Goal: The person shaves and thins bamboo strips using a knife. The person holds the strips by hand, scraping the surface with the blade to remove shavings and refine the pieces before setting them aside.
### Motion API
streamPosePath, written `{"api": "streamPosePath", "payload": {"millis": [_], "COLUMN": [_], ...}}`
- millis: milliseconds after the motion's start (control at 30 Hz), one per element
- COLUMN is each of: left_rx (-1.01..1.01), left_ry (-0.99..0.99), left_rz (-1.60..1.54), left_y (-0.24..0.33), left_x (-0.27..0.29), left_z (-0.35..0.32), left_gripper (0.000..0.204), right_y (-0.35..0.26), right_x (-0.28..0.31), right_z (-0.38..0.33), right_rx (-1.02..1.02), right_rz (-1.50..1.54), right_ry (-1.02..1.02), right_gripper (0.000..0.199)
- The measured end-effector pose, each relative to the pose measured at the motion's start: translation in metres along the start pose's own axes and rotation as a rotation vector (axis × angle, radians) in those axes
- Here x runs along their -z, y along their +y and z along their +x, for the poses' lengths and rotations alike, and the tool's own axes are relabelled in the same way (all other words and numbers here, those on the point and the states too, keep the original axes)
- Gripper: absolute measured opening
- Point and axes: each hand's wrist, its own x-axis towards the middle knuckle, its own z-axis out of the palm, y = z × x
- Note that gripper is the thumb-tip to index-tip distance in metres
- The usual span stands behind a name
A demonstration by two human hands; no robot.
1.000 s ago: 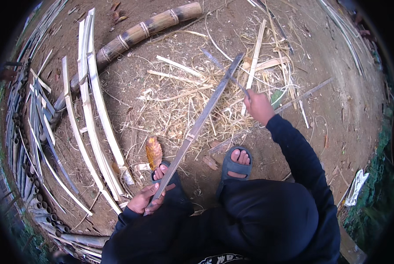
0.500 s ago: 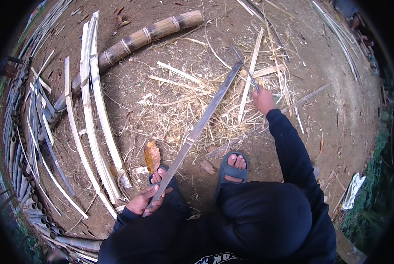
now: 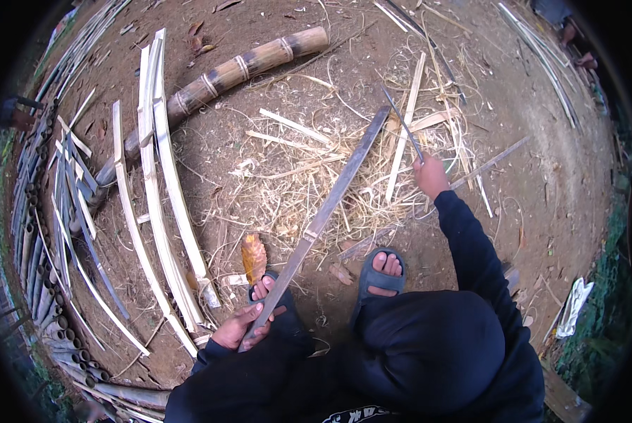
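Note:
My left hand [image 3: 240, 327] is closed around the near end of a long, flat bamboo strip [image 3: 330, 203], grey-brown with one pale node. The strip slants away over my left sandal, its far end above a heap of shavings. Out to the right, my right hand [image 3: 431, 176] grips a knife [image 3: 403, 125] with a long, thin, dark blade, seen nearly edge-on. The blade points up and left, its tip by the strip's far end. Whether blade and strip touch, I cannot tell.
Pale shavings [image 3: 287, 204] cover the ground ahead. At the left, split bamboo strips [image 3: 149, 134] lean across a thick bamboo pole [image 3: 221, 77]. Stacked bamboo poles [image 3: 37, 261] line the far left. A brown leaf [image 3: 253, 255] lies by my left sandal [image 3: 287, 317].
The whole scene sits slightly lower and farther right in view. Both hands keep their grips, with the knife still beside the strip's far end.

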Motion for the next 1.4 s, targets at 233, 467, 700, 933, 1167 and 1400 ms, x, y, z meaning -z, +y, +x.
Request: {"api": "streamPosePath", "payload": {"millis": [233,467,700,933,1167,1400], "left_rx": [-0.341,-0.143,-0.35,-0.337,-0.316,-0.27], "left_ry": [0.305,0.412,0.483,0.48,0.488,0.57], "left_rz": [0.719,1.026,1.007,0.982,1.012,1.216], "left_y": [0.022,0.005,-0.019,-0.026,-0.028,0.003], "left_x": [-0.044,-0.02,-0.007,0.0,0.002,-0.036], "left_z": [0.004,0.022,0.022,0.03,0.03,0.019], "left_gripper": [0.041,0.038,0.038,0.036,0.035,0.032], "right_y": [-0.058,-0.189,-0.142,-0.106,-0.027,-0.025], "right_x": [0.0,0.024,0.011,0.033,0.03,0.028], "right_z": [-0.064,-0.142,-0.099,-0.06,-0.004,0.01], "right_rx": [-0.062,0.646,0.342,0.334,0.026,0.125], "right_rz": [0.033,0.029,-0.103,-0.121,-0.246,-0.158], "right_ry": [-0.058,-0.398,-0.433,-0.356,-0.332,-0.289], "right_gripper": [0.027,0.016,0.018,0.019,0.025,0.022]}}
